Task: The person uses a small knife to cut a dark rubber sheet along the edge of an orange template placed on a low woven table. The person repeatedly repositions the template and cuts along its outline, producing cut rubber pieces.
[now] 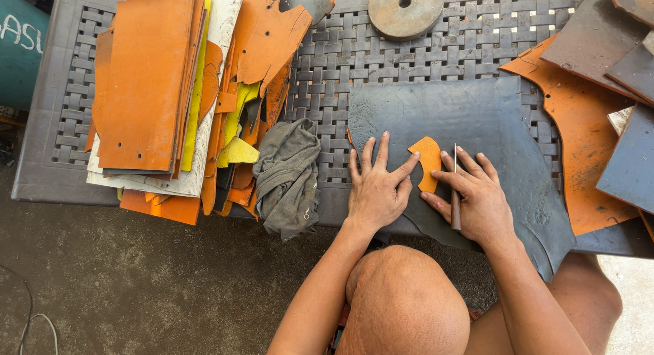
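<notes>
Crumpled grey rag (289, 174), stacked orange sheets (146, 82), metal disc (405, 11)

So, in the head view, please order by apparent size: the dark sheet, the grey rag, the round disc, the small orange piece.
1. dark sheet
2. grey rag
3. round disc
4. small orange piece

The disc lies farther away, but the order holds.

Two bare forearms seen, no sleeves worn, left hand (376, 191) and right hand (477, 198) ungloved, ringless, knees left uncovered

Small orange curved template (428, 163) flat on dark grey leather sheet (470, 123), thin wooden-handled blade (455, 191) upright — at its right edge
</notes>
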